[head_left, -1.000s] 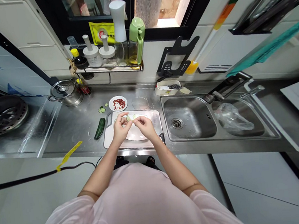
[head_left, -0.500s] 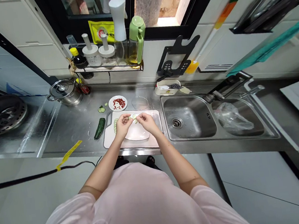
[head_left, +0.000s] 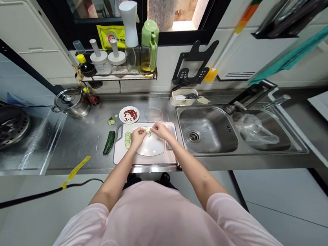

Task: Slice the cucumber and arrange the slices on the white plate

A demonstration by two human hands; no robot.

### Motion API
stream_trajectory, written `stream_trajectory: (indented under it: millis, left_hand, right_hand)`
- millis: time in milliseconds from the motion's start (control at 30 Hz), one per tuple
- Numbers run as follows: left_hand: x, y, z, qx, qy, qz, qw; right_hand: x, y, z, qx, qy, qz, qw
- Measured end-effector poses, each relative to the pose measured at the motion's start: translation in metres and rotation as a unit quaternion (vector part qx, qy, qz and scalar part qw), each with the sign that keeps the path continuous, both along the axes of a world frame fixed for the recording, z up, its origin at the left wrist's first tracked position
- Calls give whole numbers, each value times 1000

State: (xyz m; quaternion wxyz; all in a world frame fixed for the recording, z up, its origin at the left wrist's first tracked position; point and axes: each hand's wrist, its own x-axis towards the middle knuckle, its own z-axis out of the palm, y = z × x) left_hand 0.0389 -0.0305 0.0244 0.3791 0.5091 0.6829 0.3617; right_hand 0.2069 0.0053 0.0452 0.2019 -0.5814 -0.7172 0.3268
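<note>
Both hands are over a white plate (head_left: 150,147) that lies on a white cutting board (head_left: 122,156). My left hand (head_left: 138,137) is closed in a pinch at the plate's upper left; whatever is between its fingertips is too small to name. Just across from it, my right hand (head_left: 160,132) also has its fingers pinched, their contents unclear. Thin cucumber slices (head_left: 148,132) show between the hands at the plate's far edge. A column of cucumber slices (head_left: 127,139) lies on the board left of the plate. Part of a knife blade (head_left: 170,138) shows beside my right wrist.
A cucumber piece (head_left: 108,142) lies left of the board, with cucumber scraps (head_left: 111,121) behind it. Behind the board stands a plate of red pieces (head_left: 129,114). A lidded pot (head_left: 73,103) is at the back left, a sink (head_left: 208,130) at the right, and a bottle rack (head_left: 120,77) above.
My left hand has shifted slightly right and down, uncovering more of the slice column. My right hand has moved a little, and the knife blade beside it shows more clearly.
</note>
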Motion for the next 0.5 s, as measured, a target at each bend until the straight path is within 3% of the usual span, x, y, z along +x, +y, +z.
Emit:
stream_trajectory:
  millis: [233, 500]
  left_hand:
    - [2, 8, -8, -51, 123, -21, 991]
    - [4, 12, -10, -62, 182, -36, 981]
  right_hand:
    - [-6, 11, -21, -17, -92, 18, 995]
    - [-13, 12, -31, -17, -156, 20, 987]
